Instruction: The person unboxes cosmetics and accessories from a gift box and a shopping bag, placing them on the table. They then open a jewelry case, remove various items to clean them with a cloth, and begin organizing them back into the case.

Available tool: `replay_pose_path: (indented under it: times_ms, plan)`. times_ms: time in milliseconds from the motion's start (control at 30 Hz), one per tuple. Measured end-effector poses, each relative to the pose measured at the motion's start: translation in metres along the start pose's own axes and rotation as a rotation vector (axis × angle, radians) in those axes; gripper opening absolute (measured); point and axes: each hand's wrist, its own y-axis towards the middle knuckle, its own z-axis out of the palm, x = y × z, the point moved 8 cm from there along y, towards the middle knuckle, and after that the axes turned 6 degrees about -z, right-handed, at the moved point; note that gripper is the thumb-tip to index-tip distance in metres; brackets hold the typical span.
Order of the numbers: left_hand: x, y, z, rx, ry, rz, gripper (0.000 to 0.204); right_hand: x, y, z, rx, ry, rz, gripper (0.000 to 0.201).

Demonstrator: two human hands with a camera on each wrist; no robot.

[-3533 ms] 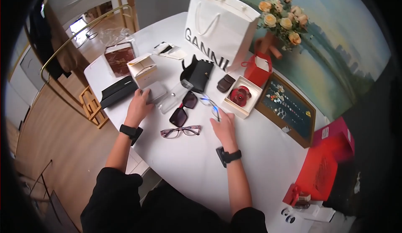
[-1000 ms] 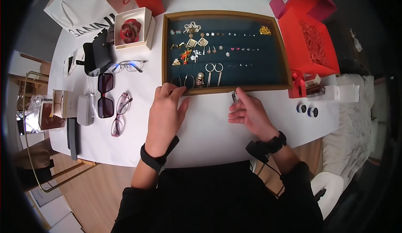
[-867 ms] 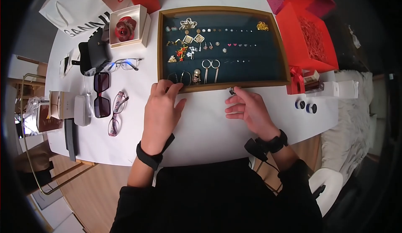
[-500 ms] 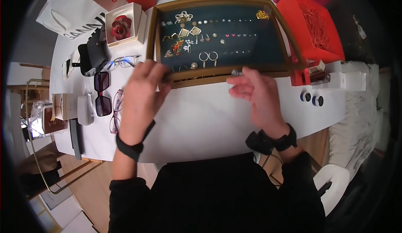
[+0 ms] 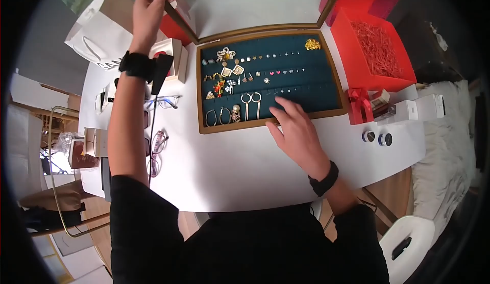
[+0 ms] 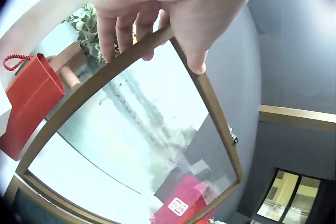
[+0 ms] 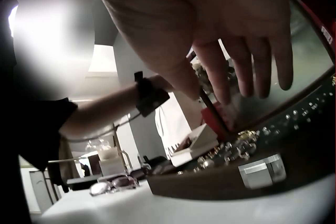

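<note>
A wooden jewelry display box (image 5: 204,123) lies on the table with its glass lid (image 5: 181,21) raised on the far side. My left hand (image 5: 147,18) holds a corner of that lid, thumb and fingers on either side of the frame, as the left wrist view shows. Over the box's front edge is my right hand (image 5: 301,138), fingers spread and nothing in them. Rows of earrings sit on the dark green lining, among them hoop earrings (image 5: 224,115) and a gold-coloured piece (image 5: 312,44). The right wrist view shows a metal clasp (image 7: 262,171) on the box's front.
Eyeglasses (image 5: 166,102) and patterned glasses (image 5: 157,149) lie to the left, partly behind my left arm. A white paper bag (image 5: 97,34) stands at the back left. Right of the box are an open red box (image 5: 380,49), small white boxes (image 5: 406,110) and two little jars (image 5: 385,139).
The lid has swung up and back, with my left hand moving forward and up at its corner. My right hand has come from the clasp to over the front edge. Earlier, both hands were among the glasses.
</note>
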Motion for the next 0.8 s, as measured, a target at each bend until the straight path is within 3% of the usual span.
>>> replay_pose_path:
  times_ms: [67,133,267,433,633,667,733,767,800]
  plan:
    - [0.024,0.013,0.006,0.001,-0.088,-0.092,0.036,-0.004,-0.01,0.008,-0.003,-0.037,0.009,0.029]
    - [0.037,0.02,0.009,0.045,-0.003,-0.163,0.033,-0.005,-0.015,0.018,0.118,-0.119,0.015,0.03]
    - [0.062,0.022,0.003,0.046,0.119,-0.305,0.038,-0.002,-0.017,0.011,0.089,-0.084,0.017,0.03]
    - [0.043,0.003,0.006,0.061,0.136,-0.302,0.04,0.001,-0.026,0.008,0.081,-0.026,0.019,0.027]
    - [0.036,-0.015,-0.001,-0.009,0.081,-0.21,0.044,0.006,0.0,0.013,0.126,-0.052,0.138,0.05]
    - [0.039,-0.017,-0.01,-0.126,0.188,-0.099,0.053,0.01,0.007,0.02,0.135,-0.104,0.155,0.059]
    - [0.017,-0.049,-0.019,-0.191,0.475,0.155,0.057,0.015,0.021,0.036,0.185,-0.197,0.197,0.08]
    - [-0.019,-0.088,-0.012,-0.144,0.577,0.132,0.054,0.023,0.028,0.039,0.179,-0.201,0.19,0.08]
    - [-0.016,-0.118,-0.001,0.026,0.732,0.002,0.043,0.027,0.033,0.044,0.219,-0.229,0.223,0.083]
